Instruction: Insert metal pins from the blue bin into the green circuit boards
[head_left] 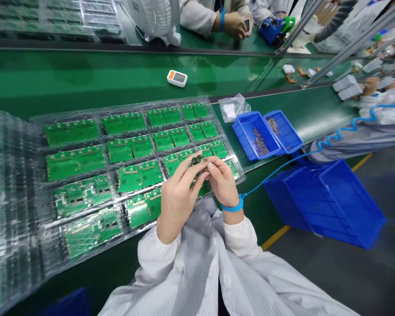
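Fingers (190, 174) of the left hand (177, 197) are pinching a small board (196, 161), which is lying at one o'clock from that palm, above the tray (125, 109). Right-hand (224, 180) fingertips are meeting it from four o'clock, equally near; I cannot tell whether they are gripping, and fingers are hiding its long axis.

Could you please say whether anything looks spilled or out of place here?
Nothing appears spilled; the small parts lie inside blue bins. Mildly odd: near-left boards in the tray look busier than their neighbours, perhaps flipped.
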Action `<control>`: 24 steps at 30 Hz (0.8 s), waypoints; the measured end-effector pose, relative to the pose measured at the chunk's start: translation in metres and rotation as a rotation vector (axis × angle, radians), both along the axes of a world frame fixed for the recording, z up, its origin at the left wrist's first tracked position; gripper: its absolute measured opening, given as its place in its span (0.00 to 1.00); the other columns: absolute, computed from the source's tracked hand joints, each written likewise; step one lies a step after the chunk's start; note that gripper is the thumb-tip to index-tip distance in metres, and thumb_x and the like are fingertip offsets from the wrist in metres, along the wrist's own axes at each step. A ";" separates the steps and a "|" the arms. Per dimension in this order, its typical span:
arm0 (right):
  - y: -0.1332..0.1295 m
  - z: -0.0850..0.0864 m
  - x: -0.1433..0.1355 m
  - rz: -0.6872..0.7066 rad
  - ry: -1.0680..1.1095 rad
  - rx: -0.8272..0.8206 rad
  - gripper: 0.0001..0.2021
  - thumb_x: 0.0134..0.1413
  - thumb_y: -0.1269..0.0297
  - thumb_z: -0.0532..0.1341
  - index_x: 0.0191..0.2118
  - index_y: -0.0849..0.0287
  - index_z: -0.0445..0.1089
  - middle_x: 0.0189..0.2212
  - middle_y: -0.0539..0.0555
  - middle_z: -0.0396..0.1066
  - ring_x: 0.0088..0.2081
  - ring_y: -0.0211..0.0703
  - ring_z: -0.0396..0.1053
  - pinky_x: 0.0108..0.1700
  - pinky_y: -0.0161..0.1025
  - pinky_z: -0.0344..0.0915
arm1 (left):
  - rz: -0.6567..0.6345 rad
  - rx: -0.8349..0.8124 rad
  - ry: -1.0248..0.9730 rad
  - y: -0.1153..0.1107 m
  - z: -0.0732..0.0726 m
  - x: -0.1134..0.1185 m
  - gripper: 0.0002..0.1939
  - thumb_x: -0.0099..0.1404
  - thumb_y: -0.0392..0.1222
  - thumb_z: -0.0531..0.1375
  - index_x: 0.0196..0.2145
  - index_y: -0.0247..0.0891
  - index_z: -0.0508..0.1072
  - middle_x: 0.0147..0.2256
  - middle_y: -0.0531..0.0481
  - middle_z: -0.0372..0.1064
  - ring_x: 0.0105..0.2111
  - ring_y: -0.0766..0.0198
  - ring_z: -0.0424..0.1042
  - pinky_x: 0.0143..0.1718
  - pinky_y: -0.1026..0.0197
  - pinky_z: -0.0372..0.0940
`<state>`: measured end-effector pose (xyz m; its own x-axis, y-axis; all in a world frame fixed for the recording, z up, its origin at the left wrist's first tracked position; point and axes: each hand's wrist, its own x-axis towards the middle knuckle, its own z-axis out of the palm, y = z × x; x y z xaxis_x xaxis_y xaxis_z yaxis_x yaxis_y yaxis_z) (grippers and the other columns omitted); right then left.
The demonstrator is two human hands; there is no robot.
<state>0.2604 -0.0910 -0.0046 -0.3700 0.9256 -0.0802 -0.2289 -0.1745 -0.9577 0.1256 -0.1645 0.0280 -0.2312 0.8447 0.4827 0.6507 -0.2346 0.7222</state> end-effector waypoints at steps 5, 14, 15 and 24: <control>-0.004 0.007 -0.006 -0.002 0.075 -0.109 0.20 0.56 0.43 0.77 0.41 0.53 0.77 0.34 0.49 0.69 0.32 0.39 0.61 0.34 0.37 0.65 | -0.024 0.069 0.035 -0.001 -0.001 -0.004 0.12 0.82 0.41 0.62 0.57 0.43 0.83 0.64 0.43 0.80 0.61 0.53 0.82 0.62 0.51 0.79; -0.012 0.006 -0.006 -0.001 0.078 -0.007 0.18 0.62 0.43 0.74 0.41 0.52 0.76 0.31 0.47 0.66 0.29 0.38 0.60 0.35 0.38 0.66 | 0.023 0.096 -0.078 -0.003 0.000 -0.004 0.09 0.80 0.39 0.64 0.51 0.43 0.86 0.52 0.46 0.85 0.54 0.55 0.84 0.55 0.55 0.79; -0.014 0.005 -0.006 -0.004 0.050 0.043 0.18 0.64 0.42 0.73 0.41 0.52 0.76 0.32 0.48 0.68 0.30 0.39 0.63 0.36 0.39 0.67 | 0.042 0.091 -0.102 -0.003 0.001 -0.004 0.08 0.79 0.39 0.65 0.50 0.43 0.86 0.49 0.47 0.86 0.52 0.56 0.84 0.53 0.55 0.79; -0.014 0.005 -0.011 -0.084 -0.037 0.338 0.17 0.68 0.46 0.72 0.36 0.54 0.74 0.33 0.51 0.71 0.34 0.42 0.68 0.39 0.42 0.71 | 0.040 -0.007 -0.231 -0.002 0.002 -0.007 0.06 0.78 0.42 0.66 0.44 0.43 0.85 0.42 0.52 0.86 0.40 0.61 0.82 0.63 0.49 0.75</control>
